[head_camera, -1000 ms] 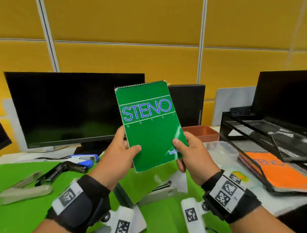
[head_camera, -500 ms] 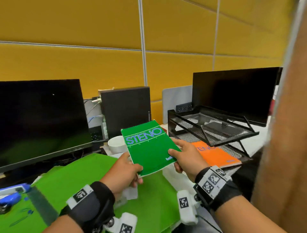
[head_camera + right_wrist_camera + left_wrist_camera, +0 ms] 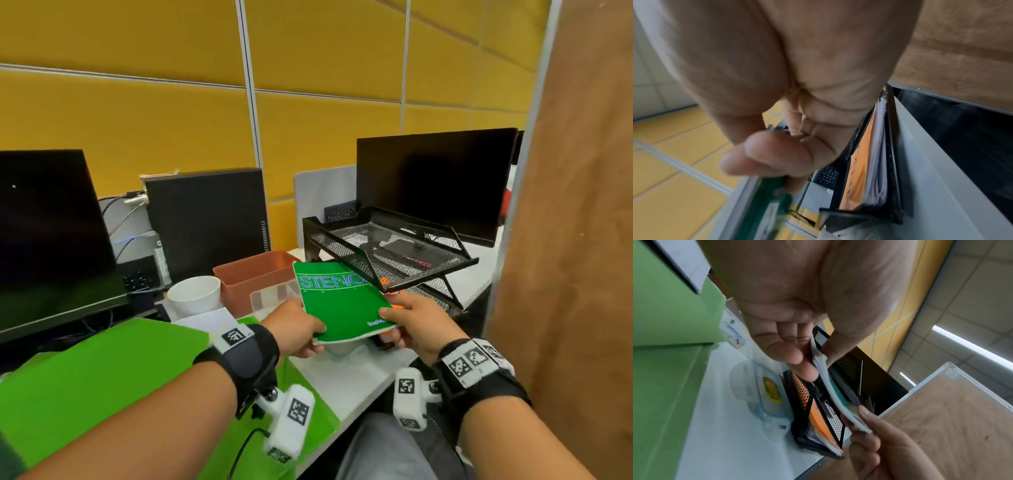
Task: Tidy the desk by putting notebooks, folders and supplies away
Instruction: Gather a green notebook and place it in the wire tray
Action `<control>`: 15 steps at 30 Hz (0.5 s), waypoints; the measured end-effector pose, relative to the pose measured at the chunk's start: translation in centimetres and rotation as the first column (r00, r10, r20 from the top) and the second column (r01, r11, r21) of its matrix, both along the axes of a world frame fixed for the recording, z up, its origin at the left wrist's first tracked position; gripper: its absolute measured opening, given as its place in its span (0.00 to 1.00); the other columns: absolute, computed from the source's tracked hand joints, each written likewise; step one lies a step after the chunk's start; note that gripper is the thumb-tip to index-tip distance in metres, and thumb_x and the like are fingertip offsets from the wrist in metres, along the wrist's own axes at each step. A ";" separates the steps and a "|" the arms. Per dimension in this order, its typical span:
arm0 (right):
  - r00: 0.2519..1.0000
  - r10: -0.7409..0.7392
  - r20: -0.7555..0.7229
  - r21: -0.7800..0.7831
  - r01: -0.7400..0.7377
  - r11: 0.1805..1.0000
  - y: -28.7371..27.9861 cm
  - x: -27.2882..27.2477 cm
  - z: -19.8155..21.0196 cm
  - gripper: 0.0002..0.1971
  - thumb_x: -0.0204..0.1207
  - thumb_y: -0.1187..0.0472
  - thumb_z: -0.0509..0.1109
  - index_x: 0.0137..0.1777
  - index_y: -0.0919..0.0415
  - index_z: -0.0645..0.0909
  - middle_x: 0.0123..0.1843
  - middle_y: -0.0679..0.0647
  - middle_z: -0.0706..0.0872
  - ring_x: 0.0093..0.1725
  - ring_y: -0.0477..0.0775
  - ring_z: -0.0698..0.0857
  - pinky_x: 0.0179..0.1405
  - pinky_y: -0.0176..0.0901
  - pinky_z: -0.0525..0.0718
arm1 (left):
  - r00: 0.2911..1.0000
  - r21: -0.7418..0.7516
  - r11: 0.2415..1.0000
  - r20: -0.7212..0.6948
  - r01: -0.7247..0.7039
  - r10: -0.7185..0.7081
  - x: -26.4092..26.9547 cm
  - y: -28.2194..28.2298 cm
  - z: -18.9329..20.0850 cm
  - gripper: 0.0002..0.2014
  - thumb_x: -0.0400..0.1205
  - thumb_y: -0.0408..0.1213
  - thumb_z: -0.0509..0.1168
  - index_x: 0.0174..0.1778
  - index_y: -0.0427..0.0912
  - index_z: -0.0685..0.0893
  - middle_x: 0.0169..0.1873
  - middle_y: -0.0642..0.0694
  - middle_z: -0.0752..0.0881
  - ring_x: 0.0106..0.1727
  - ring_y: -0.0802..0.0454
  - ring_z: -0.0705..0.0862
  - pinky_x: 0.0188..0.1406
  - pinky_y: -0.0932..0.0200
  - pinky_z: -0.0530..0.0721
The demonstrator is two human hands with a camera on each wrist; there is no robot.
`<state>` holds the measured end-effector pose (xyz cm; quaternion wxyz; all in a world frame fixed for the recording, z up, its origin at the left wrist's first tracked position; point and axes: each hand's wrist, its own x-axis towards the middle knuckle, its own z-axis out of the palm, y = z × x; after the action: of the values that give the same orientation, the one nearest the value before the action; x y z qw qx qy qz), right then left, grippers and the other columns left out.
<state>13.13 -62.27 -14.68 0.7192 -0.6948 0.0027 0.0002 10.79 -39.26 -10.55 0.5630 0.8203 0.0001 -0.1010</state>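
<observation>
Sliding the green steno notebook (image 3: pixel 342 301) into the black mesh tray (image 3: pixel 387 246) is the step I judge to be in hand. My left hand (image 3: pixel 294 329) pinches its near left corner, thumb on the cover and fingers curled beneath, and my right hand (image 3: pixel 416 325) pinches the near right corner the same way, so both grips are clamped on the pad. It hangs off the desk (image 3: pixel 346 380), tilted, with its far spiral edge already tucked under the front rail of the upper of the 2 tiers. An orange notebook (image 3: pixel 394 293) lies in the lower tier.

To do this well, I would flatten the pad until it lies level with the orange cover, then feed it straight in along the tray's length. The left wrist view shows the pages bowing between my hands, so I should ease the squeeze to let them lie flat. Any slant risks catching a corner on the mesh side wall. I would let go only once most of the pad rests on the orange one.
</observation>
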 end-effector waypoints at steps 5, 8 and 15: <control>0.982 -0.188 0.012 0.162 0.183 0.970 -2.2 1.0 0.2 0.05 0.82 0.74 0.69 0.50 0.65 0.83 0.34 0.60 0.81 0.20 0.48 0.75 0.14 0.33 0.70 | 0.997 0.056 0.995 -0.004 0.081 -0.081 1.7 -2.7 -0.5 0.16 0.85 0.32 0.68 0.69 0.44 0.78 0.47 0.38 0.89 0.26 0.50 0.84 0.21 0.62 0.77; 0.943 -0.334 0.010 0.172 0.327 0.929 -3.4 2.0 -0.1 0.21 0.82 0.70 0.73 0.72 0.60 0.76 0.48 0.63 0.87 0.26 0.54 0.82 0.15 0.38 0.75 | 0.992 0.137 0.983 0.027 0.119 -0.124 2.6 -4.7 -0.7 0.15 0.86 0.38 0.69 0.68 0.44 0.80 0.42 0.43 0.88 0.26 0.50 0.83 0.21 0.62 0.77; 0.880 -0.474 0.041 0.130 0.466 0.875 -4.5 4.2 -1.8 0.20 0.83 0.74 0.65 0.73 0.60 0.73 0.57 0.70 0.87 0.25 0.56 0.86 0.17 0.41 0.82 | 0.990 0.338 0.934 0.034 0.117 -0.136 4.8 -8.7 -1.6 0.18 0.83 0.55 0.69 0.50 0.48 0.70 0.53 0.42 0.87 0.40 0.45 0.92 0.32 0.52 0.89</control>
<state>17.35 -66.80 -16.48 0.7366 -0.6297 0.1454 -0.1993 15.59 -48.01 -12.16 0.4071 0.9050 -0.0515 -0.1123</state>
